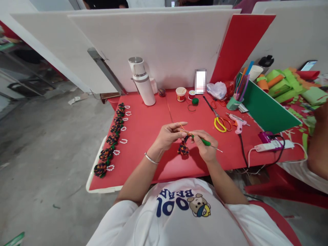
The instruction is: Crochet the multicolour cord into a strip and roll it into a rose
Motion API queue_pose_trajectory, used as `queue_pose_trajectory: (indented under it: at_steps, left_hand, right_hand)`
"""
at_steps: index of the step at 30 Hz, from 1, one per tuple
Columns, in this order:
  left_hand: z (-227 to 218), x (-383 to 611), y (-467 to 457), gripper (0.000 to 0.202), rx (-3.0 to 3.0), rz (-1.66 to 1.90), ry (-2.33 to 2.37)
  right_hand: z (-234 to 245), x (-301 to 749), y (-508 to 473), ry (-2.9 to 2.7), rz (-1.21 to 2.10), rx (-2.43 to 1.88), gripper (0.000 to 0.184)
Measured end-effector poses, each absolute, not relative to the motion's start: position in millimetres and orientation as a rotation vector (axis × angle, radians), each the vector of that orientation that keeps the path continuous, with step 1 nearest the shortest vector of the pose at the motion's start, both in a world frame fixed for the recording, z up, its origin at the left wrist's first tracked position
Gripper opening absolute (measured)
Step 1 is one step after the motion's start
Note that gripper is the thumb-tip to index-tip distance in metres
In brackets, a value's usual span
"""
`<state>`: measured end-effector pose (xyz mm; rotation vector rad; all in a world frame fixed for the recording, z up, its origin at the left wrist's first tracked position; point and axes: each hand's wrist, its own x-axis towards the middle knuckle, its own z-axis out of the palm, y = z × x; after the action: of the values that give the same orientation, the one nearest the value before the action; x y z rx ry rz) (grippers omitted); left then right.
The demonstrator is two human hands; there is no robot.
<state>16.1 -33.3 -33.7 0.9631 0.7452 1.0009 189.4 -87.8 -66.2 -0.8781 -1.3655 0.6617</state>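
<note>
My left hand (pixel 169 135) is closed in a pinch on a thin orange yarn strand (pixel 169 110) and the top of a small multicoloured crochet piece (pixel 183 149) that hangs over the red table (pixel 146 133). My right hand (pixel 205 145) is closed round a green-handled crochet hook (pixel 207 142), whose tip meets the piece between my two hands. The yarn runs away from my fingers toward the back of the table.
Several finished crochet flowers with bead loops (pixel 112 140) line the table's left edge. At the back stand a white flask (pixel 142 82), a cup (pixel 180 94) and yarn balls (pixel 195 101). Yellow scissors (pixel 219 123), a glue gun (pixel 238 123) and a power strip (pixel 271 146) lie right. Another person's arm (pixel 319 143) is at far right.
</note>
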Motion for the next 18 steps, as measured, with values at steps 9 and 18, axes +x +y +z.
queue_pose_trajectory:
  at_steps: [9, 18]
  left_hand:
    - [-30, 32, -43, 0.068, 0.939, 1.179, 0.833]
    - [-20, 20, -45, 0.07, 0.778, 1.001, 0.761]
  right_hand:
    - [-68, 177, -89, -1.528, 0.123, -0.98, 0.024]
    - [-75, 185, -76, -1.508, 0.243, -0.784, 0.014]
